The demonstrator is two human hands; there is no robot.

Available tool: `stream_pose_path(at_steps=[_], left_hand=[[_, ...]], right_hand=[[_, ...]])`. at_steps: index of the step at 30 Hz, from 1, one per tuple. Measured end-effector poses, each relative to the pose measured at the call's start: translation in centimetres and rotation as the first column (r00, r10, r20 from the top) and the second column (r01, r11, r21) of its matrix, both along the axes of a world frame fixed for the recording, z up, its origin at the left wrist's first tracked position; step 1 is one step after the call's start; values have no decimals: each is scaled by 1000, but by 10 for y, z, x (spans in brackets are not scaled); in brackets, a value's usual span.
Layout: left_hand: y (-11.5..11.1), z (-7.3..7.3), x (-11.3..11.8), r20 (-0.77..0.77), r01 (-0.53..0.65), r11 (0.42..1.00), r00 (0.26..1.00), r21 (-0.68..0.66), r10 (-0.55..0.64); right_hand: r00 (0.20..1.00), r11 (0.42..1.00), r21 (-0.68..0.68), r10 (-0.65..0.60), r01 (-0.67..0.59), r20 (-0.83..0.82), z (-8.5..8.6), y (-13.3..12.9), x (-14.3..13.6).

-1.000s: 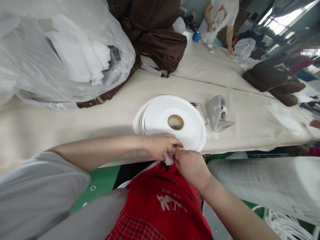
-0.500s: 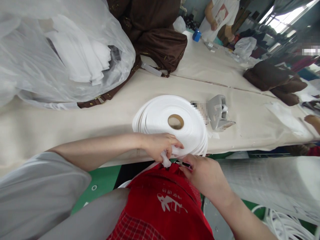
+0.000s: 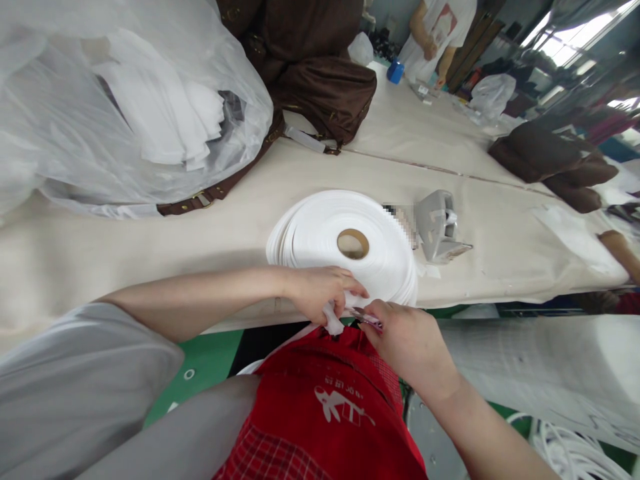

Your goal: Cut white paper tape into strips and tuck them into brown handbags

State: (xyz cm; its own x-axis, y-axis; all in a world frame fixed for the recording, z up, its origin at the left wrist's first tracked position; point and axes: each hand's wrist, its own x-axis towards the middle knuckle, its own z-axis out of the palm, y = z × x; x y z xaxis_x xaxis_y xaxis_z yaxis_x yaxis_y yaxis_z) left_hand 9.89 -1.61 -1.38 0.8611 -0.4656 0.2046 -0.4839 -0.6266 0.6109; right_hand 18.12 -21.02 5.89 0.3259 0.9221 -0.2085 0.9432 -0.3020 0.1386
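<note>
A large white roll (image 3: pixel 320 227) of flat strip with a cardboard core lies on its side at the table's front edge. My left hand (image 3: pixel 320 293) rests against its near side, fingers closed on a white strip (image 3: pixel 333 321) whose crumpled end pokes out below them. Close by on the right, my right hand (image 3: pixel 405 333) grips a pair of scissors (image 3: pixel 367 319), with metal blades and a pinkish handle. The blades point left at the strip near my left fingertips. Whether they touch it, I cannot tell. A red apron (image 3: pixel 330 407) sits just below both hands.
A grey tape dispenser (image 3: pixel 438 227) stands right of the roll. Brown bags (image 3: pixel 320 93) and a clear plastic bag (image 3: pixel 150 113) of white strips fill the back left. Another person (image 3: pixel 440 40) is across the table; someone's arm (image 3: pixel 620 253) shows at far right.
My right hand has moved slightly up and left, bringing the scissors closer to my left fingers, and the blades show more clearly. My left hand keeps its hold on the strip.
</note>
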Motion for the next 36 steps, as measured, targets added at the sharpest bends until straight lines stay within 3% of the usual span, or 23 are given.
stream_pose_path(at_steps=[14, 25, 36], left_hand=[[1, -1, 1, -13, -4, 998, 1000, 60, 5], [-1, -12, 0, 62, -67, 997, 996, -47, 69], [-13, 0, -7, 124, -132, 974, 986, 185, 110]], right_hand=[[999, 996, -86, 30, -31, -18, 2, 14, 2], [998, 993, -107, 52, -57, -44, -1, 16, 4], [997, 992, -106, 76, -74, 14, 0, 13, 0]])
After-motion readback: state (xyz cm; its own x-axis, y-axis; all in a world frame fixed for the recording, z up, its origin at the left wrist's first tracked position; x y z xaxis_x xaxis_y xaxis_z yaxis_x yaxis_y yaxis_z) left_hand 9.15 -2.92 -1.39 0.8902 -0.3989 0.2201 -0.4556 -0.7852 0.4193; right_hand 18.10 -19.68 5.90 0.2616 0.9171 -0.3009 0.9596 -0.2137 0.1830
